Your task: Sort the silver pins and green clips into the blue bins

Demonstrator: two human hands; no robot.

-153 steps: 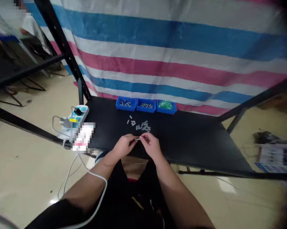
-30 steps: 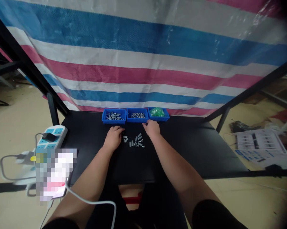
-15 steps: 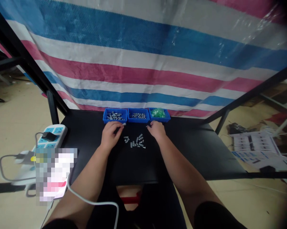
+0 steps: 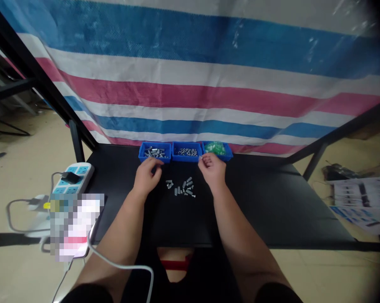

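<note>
My left hand (image 4: pixel 147 175) is at the front rim of the left blue bin (image 4: pixel 142 158), which holds grey metal cylinders. Its thumb and index finger curve with a gap between them, and no piece shows there. My right hand (image 4: pixel 213 168) is by the front corners of the middle blue bin (image 4: pixel 186 159), full of small screws, and the right blue bin (image 4: pixel 229 153). Its fingers are curled in a pinch, with a small pale screw tip showing at the fingertips. Between my hands, several grey metal cylinders (image 4: pixel 179 190) and a few screws (image 4: pixel 193 195) lie loose on the black table (image 4: pixel 183 223).
Green plastic bags (image 4: pixel 215 147) fill the right bin. A striped tarp (image 4: pixel 190 97) hangs behind the table. At the left are a white power strip (image 4: pixel 82 170), a blurred-out phone (image 4: pixel 78 227) and a white cable (image 4: pixel 123 267) crossing my left forearm. Black frame posts (image 4: pixel 78 141) flank the table.
Since half a second ago, the grey cylinder at my left fingertips has gone from sight. My right hand has risen slightly toward the bins and turned. Earlier, both hands were together at the table's front edge.
</note>
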